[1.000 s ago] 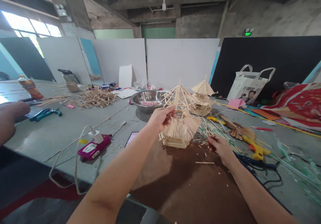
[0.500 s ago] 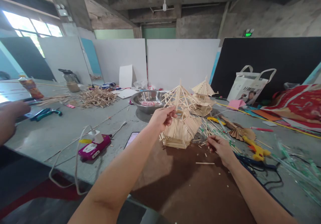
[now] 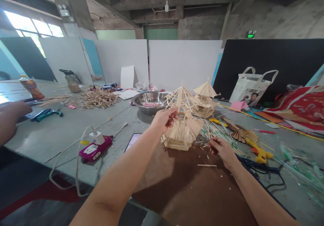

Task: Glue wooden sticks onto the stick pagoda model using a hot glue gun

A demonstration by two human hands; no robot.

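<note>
A pagoda model made of thin wooden sticks [image 3: 178, 138] stands on a brown board [image 3: 177, 189], its upper roof an open frame of slanting sticks. My left hand [image 3: 165, 119] is closed at the left side of that model, thumb and fingers pinched at the level between the two roofs. My right hand [image 3: 222, 150] rests low at the board's right, fingertips pressed together among short stick pieces. Whatever lies between those fingertips is too small to make out. One loose stick [image 3: 207, 165] lies in front. Behind stands a second stick pagoda [image 3: 205, 99].
A metal basin [image 3: 145, 108] sits behind my left hand, with a stick pile [image 3: 98, 99] farther left. On the right are a yellow glue gun [image 3: 259, 151] and clear green-tinted strips. A purple power strip [image 3: 95, 150] with cable lies left. Another person's hand [image 3: 15, 118] is at far left.
</note>
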